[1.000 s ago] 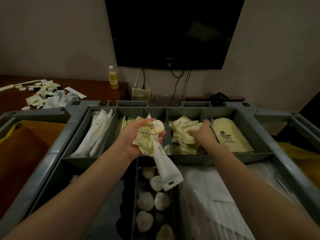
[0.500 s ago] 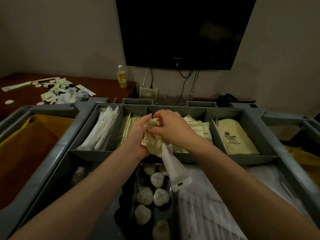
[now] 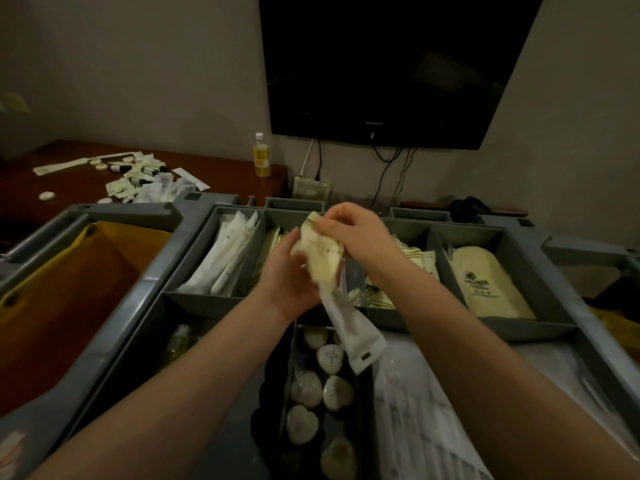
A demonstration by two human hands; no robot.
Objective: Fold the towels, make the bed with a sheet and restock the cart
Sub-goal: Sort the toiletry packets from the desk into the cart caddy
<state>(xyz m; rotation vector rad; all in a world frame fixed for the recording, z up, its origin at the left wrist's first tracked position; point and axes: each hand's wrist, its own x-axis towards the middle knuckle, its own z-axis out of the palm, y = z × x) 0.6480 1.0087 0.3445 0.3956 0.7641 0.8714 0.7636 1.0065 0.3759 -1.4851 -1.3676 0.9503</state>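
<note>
Two hands, one bundle: left hand (image 3: 287, 277) clutches cream sachets (image 3: 323, 261) (white pouch (image 3: 353, 336) dangling), right hand (image 3: 360, 233) pinches the top one; I'd peel slowly, above the cart (image 3: 133, 323).

Cupping a bundle of cream sachets (image 3: 322, 258) in the left hand (image 3: 287, 275) above the divided tray of the grey cart (image 3: 114, 327). Pinching the bundle's top with the right hand (image 3: 362, 233). Gripping a long white packet (image 3: 353, 336) hanging from the bundle over a row of round soaps (image 3: 330, 358). Facing a dark television (image 3: 391, 64) and a yellow bottle (image 3: 262, 157) on the wooden desk (image 3: 228, 171).
</note>
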